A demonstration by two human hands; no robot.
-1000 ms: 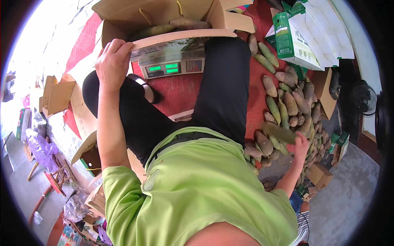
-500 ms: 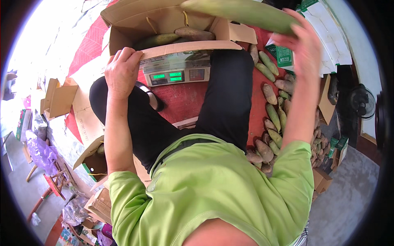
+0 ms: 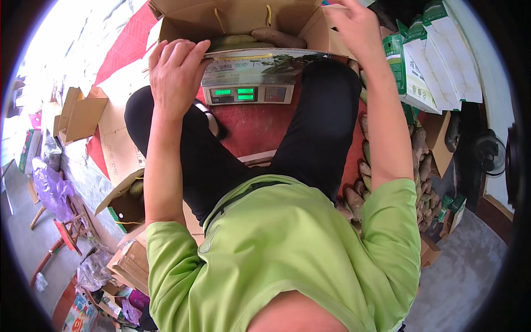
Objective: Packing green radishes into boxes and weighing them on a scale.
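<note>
Head view looks down on us sitting on a red mat, knees apart, with an open cardboard box (image 3: 243, 22) standing on a weighing scale (image 3: 248, 94) between them. Starting at our left, flattened cartons (image 3: 83, 113) and a purple plastic bag (image 3: 50, 185) lie well apart from the hands, out of the way. Our left hand (image 3: 176, 74) rests palm down with its fingers curled over the near rim of the box, closed lightly on that printed cardboard edge, in our judgement to keep the box steady and square on the scale so the green display just below the hand stays readable. Just beyond those fingers, inside the box, lie long tubers (image 3: 260, 39), greenish and brown, side by side (packed lengthwise, it seems, to fit the box). Further right, our right hand (image 3: 354, 25) is raised at the box's far right flap, fingers spread and loose; nothing shows in it, though we cannot tell whether it touches the flap. Below that forearm, beside our right knee, a heap of loose tubers (image 3: 387, 177) lies within easy reach, and green-and-white cartons (image 3: 431, 61) stand past it.
</note>
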